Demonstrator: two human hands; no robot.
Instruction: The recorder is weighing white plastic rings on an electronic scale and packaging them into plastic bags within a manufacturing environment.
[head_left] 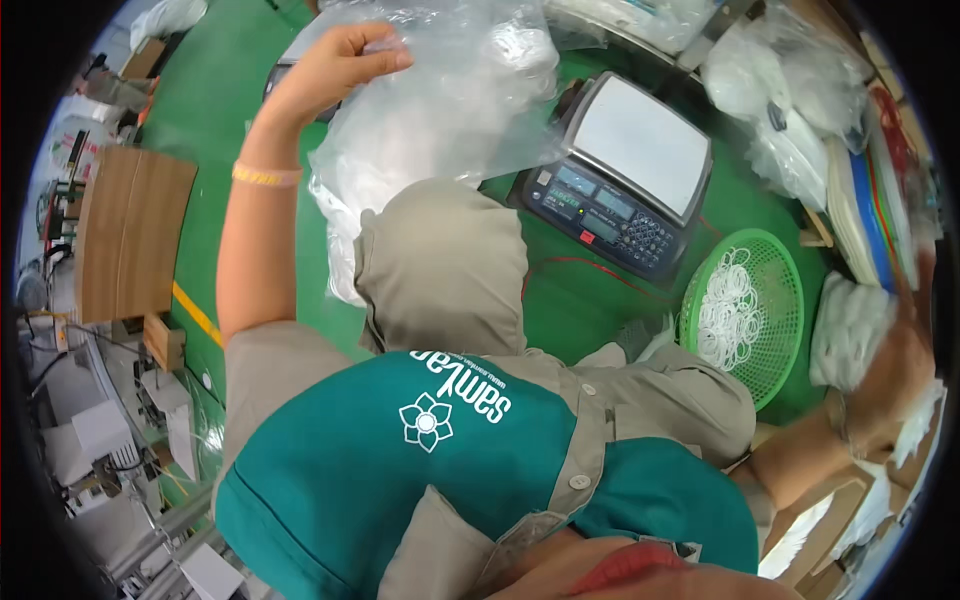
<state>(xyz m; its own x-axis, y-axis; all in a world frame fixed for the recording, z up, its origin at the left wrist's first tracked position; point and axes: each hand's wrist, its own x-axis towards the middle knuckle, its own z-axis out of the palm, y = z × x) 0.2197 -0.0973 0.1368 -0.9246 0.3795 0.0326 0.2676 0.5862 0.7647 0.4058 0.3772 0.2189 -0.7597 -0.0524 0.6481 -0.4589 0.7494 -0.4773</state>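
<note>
My left hand (362,62) is raised at the far left, thumb and fingers closed on the edge of a large clear plastic bag (450,105). The bag spreads over my lap side, and white material shows through its lower part. Out at the far right, my right hand (893,368) is smeared by motion near a bundle of white packed goods (848,330), so its fingers cannot be made out. Between the hands, a digital counting scale (640,145) with a bare white plate stands tilted in view. A green mesh basket (785,345) holds many white rings (730,312).
More clear plastic bags (790,75) lie at the far right, beside stacked coloured sheets (865,215). A red cord (600,268) runs from the scale area across the green floor (215,120). At the left stand a cardboard box (135,235) and metal equipment (110,440).
</note>
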